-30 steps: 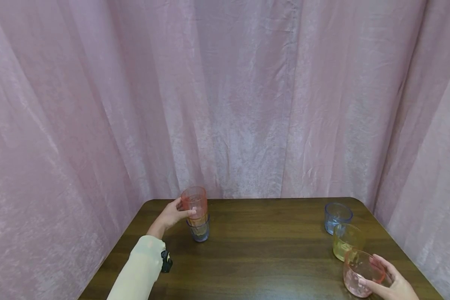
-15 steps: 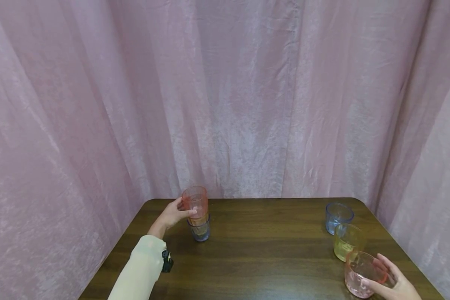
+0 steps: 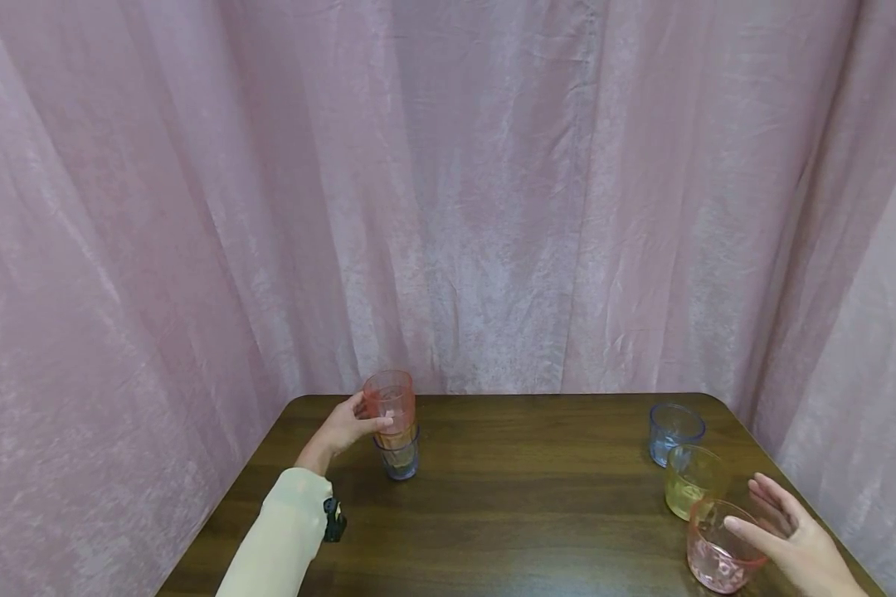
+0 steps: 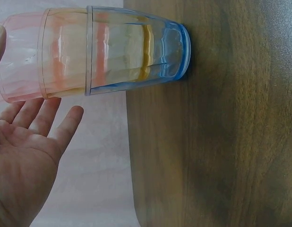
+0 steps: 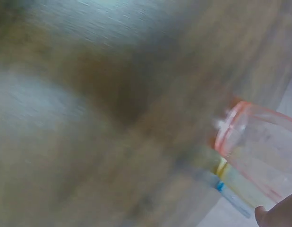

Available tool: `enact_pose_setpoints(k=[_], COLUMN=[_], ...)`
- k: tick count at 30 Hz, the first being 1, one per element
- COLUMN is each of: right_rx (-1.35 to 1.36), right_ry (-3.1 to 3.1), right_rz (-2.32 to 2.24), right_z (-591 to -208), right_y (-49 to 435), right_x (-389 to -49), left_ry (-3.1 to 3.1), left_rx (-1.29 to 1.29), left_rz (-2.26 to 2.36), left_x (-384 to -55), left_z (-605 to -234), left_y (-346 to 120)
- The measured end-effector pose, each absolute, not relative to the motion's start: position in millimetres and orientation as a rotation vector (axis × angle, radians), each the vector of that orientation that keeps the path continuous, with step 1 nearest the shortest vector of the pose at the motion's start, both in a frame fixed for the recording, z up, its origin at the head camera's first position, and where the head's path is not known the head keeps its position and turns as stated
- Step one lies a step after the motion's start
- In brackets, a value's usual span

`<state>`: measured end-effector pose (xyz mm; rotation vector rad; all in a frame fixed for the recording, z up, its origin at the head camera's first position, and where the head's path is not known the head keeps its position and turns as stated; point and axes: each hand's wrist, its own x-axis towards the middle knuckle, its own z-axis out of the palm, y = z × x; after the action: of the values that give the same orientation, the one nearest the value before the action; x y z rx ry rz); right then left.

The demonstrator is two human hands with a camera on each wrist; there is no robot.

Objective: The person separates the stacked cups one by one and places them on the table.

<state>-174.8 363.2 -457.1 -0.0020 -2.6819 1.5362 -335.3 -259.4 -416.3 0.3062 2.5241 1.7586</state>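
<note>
On the table's left side stands a nested stack: a pink cup [image 3: 389,395] on top, an amber cup [image 3: 397,437] in the middle and a blue cup [image 4: 176,52] at the bottom. My left hand [image 3: 346,426] holds the top pink cup, thumb in front and fingers on its far side. At the right front, another pink cup [image 3: 719,555] stands upright on the table. My right hand [image 3: 802,543] is just right of this cup's rim, thumb and fingers spread. In the right wrist view only a fingertip shows beside that pink cup [image 5: 259,142].
Behind the right-hand pink cup stand a yellow cup [image 3: 690,489] and a second blue cup [image 3: 674,437], in a row toward the back. The brown wooden table [image 3: 523,497] has rounded far corners. Pink curtains [image 3: 485,207] hang behind it and at both sides.
My right hand has let go of the right-hand pink cup, with its fingers and thumb lifting up off it. My left hand and the stack look almost unchanged.
</note>
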Motion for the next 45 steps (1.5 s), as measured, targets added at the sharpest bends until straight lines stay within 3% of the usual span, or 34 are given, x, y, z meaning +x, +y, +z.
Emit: enact_pose_setpoints(k=[5,25,34,45], right_rx=[0.145,0.314,0.530,0.530], right_ry=[-2.612,-2.563,-2.384,-2.359], right_rz=[1.489,1.566,1.786,1.865], right_z=[-443,-392,-383,-382], right_y=[352,275,226,171], right_x=[-179,-201,-214,-229], left_ry=[2.566,2.556,2.559,2.532], left_rx=[0.299,0.273,0.295,0.366], left_rz=[1.747,1.754,1.767,1.796], left_x=[-344,-349,-350,-350], left_z=[-429,-435,-438,-439], left_y=[-263,-264,-265,-263])
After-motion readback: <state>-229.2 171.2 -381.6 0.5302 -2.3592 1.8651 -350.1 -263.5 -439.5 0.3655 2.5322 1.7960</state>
